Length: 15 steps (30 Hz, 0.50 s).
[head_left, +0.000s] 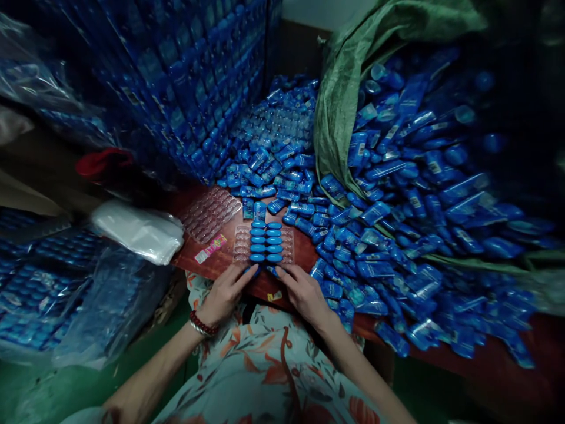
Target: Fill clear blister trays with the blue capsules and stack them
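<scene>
Mid-frame, left hand (227, 291) and right hand (304, 290) each grasped a blue bottle (253, 270) at the clear tray (241, 244), apparently keeping both level

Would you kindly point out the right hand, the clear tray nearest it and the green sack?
Right hand (304, 290): head view, back of the hand.
Clear tray (242, 242): head view, bare left cells.
Green sack (338, 115): head view, left side.

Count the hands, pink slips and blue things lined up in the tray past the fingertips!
Hands: 2 (left hand, right hand)
Pink slip: 1
Blue things lined up in the clear tray: 10
Total: 13
</scene>
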Tool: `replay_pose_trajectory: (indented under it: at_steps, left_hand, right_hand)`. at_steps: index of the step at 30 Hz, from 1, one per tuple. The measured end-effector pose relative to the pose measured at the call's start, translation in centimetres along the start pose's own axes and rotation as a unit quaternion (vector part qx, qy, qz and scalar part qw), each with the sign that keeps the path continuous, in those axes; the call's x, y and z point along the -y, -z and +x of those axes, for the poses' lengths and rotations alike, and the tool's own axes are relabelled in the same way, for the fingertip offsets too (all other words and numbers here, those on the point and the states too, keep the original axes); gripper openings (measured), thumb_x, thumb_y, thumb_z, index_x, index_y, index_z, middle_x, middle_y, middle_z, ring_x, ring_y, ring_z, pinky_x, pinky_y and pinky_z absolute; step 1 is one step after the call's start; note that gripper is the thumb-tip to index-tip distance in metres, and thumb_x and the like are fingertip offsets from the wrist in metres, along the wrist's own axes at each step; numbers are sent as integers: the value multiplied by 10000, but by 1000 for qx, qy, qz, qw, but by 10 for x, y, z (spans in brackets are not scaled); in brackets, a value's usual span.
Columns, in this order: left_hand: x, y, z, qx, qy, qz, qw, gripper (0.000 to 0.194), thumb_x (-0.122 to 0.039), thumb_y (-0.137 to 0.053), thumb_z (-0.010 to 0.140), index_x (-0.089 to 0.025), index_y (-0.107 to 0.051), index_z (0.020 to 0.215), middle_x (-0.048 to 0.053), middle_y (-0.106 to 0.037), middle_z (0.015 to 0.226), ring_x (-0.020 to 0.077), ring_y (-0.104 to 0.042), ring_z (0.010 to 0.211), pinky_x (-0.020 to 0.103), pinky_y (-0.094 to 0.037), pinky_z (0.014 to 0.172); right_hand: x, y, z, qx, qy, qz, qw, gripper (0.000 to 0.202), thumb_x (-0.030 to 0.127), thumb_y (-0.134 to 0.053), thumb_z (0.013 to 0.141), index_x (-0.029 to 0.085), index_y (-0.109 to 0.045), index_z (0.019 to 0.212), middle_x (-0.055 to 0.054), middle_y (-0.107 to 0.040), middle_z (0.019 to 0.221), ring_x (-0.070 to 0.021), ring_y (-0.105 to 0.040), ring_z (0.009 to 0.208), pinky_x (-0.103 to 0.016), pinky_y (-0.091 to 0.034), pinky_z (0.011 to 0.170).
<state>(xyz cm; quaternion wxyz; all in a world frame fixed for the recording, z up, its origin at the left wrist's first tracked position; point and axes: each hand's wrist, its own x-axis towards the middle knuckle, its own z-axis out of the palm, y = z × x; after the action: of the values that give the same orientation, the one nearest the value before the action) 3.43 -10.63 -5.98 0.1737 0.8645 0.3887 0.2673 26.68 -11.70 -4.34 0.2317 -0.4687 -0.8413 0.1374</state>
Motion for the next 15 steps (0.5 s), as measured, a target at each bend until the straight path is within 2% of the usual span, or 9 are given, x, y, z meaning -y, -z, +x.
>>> replay_pose_trajectory:
  at_steps: [5,8,11,15]
  left_hand:
    - [-1,11,17,107,-61,78,989,516,-62,-310,887,-163,-287,1393,133,-565,1087,220,-536,1001,368,-495,830]
    - [-1,14,26,137,-90,115,980,483,-52,-316,875,-130,-349,1351,122,-578,1036,212,-535,948,351,-490,821]
    - [-2,13,25,124,-91,140,978,489,-63,-319,879,-145,-353,1359,128,-565,1074,210,-523,934,342,-482,803]
    - [-3,8,18,49,-27,150,987,476,-193,-396,907,-271,-356,1375,127,-509,1155,212,-516,888,356,-476,747]
  right_hand:
    - [16,13,23,91,43,-123,987,251,143,-426,907,139,-572,1110,-85,-594,866,-181,-554,801,-299,-471,684]
    - [26,13,33,123,32,-165,978,207,119,-498,861,148,-600,1039,-64,-573,816,-184,-536,760,-303,-442,675]
    - [33,10,32,101,-3,-195,976,239,113,-505,856,167,-603,1068,-67,-577,834,-190,-531,777,-309,-421,681]
    - [32,7,16,21,-39,-166,985,306,194,-489,890,204,-575,1183,-73,-594,865,-187,-540,771,-302,-411,652]
